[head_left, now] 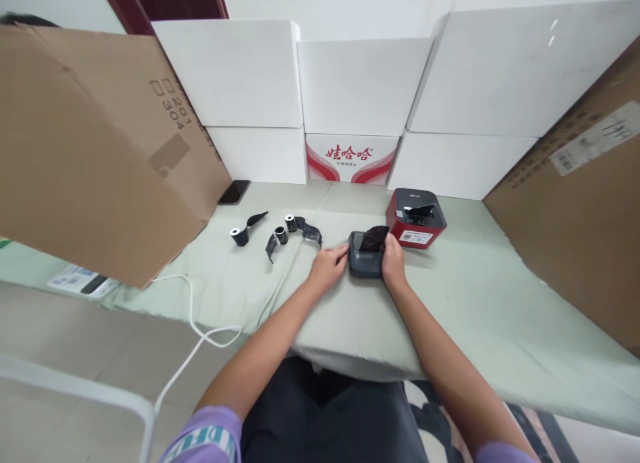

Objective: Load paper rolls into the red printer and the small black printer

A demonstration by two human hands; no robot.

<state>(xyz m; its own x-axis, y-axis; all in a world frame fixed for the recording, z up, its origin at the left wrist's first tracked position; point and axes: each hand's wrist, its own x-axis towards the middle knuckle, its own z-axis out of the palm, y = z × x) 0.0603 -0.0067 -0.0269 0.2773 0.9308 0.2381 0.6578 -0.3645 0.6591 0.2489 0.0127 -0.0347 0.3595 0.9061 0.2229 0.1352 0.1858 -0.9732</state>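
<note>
A small dark portable printer (365, 264) lies on the green cloth in front of me, a strip of black paper (374, 238) curling up from its top. My left hand (327, 268) presses its fingertips to the printer's left side. Around the right side wraps my right hand (393, 263), thumb up by the paper strip. Just behind it stands a red and black box-shaped printer (411, 235), also with black paper sticking out. Left of my hands are three rolls of dark paper: one roll (240, 236) further left, and two close together, a roll (281, 235) and another roll (291, 223), their ends unrolled.
White boxes (355, 83) are stacked along the back of the table (480, 303). Large cardboard sheets stand at the left (100, 136) and right (580, 203). A phone (234, 192) lies at the back left. A white cable (193, 310) hangs over the front edge.
</note>
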